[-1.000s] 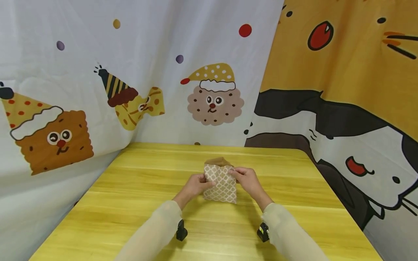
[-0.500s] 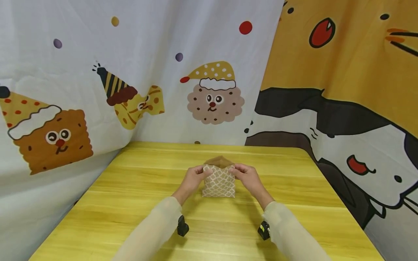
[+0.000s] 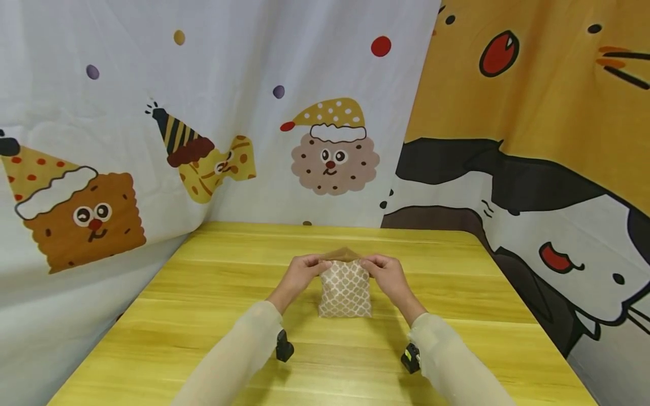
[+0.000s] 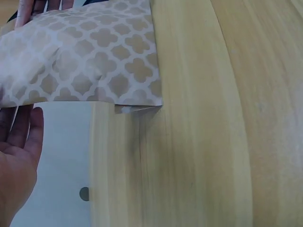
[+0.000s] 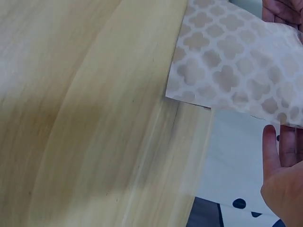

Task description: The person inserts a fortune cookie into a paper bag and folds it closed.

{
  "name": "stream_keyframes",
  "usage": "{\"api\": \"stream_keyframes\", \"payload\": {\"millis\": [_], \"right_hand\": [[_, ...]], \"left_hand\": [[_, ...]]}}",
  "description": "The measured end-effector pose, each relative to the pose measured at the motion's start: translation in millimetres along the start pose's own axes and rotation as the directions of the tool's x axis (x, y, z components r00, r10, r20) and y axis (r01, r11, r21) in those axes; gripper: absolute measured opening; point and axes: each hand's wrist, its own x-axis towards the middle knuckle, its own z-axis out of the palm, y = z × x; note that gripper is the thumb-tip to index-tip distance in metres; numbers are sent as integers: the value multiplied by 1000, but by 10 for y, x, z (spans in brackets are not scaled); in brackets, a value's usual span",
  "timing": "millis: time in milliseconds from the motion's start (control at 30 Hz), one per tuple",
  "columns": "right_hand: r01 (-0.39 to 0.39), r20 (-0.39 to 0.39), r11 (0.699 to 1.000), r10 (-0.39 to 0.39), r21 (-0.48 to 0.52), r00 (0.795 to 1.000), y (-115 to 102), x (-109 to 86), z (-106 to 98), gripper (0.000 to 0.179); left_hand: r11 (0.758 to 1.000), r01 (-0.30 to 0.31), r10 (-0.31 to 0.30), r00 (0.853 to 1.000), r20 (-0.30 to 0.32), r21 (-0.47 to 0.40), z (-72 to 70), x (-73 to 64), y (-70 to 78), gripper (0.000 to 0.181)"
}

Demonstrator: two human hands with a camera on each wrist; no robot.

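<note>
A small brown paper bag (image 3: 345, 290) with a white lattice pattern stands upright near the middle of the table, its plain brown flap (image 3: 346, 254) folded out at the top. My left hand (image 3: 301, 276) pinches the upper left corner, thumb on the front. At the upper right corner my right hand (image 3: 387, 276) pinches it in the same way. Both wrist views show the patterned bag (image 4: 104, 56) bulging a little, its lower edge by the wooden surface. What is inside, if anything, is hidden.
The yellow wood-grain table (image 3: 203, 316) extends around the bag on all sides. A white cartoon-print curtain (image 3: 244, 73) hangs behind it, and an orange, black and white one (image 3: 528, 113) on the right. Black wrist cameras (image 3: 284, 346) sit under both forearms.
My left hand has moved up from the bag's left side to its top corner. The bag has straightened to face me, and its top flap looks flatter than before.
</note>
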Motion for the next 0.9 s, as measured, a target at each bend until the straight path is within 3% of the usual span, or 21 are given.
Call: {"api": "stream_keyframes", "payload": {"millis": [200, 367, 633, 900], "right_hand": [[-20, 91, 998, 25, -59, 996, -13, 13, -57, 23], [-33, 87, 994, 42, -105, 995, -37, 33, -102, 16], [-65, 120, 997, 69, -34, 990, -10, 44, -105, 18], [-51, 103, 999, 51, -1, 993, 29, 23, -94, 18]], "left_hand": [[999, 3, -4, 1000, 20, 50, 8, -2, 37, 34], [1000, -8, 8, 999, 36, 18, -16, 15, 21, 23], [998, -25, 30, 995, 99, -51, -57, -3, 6, 21], [1000, -10, 11, 997, 78, -18, -45, -6, -21, 19]]}}
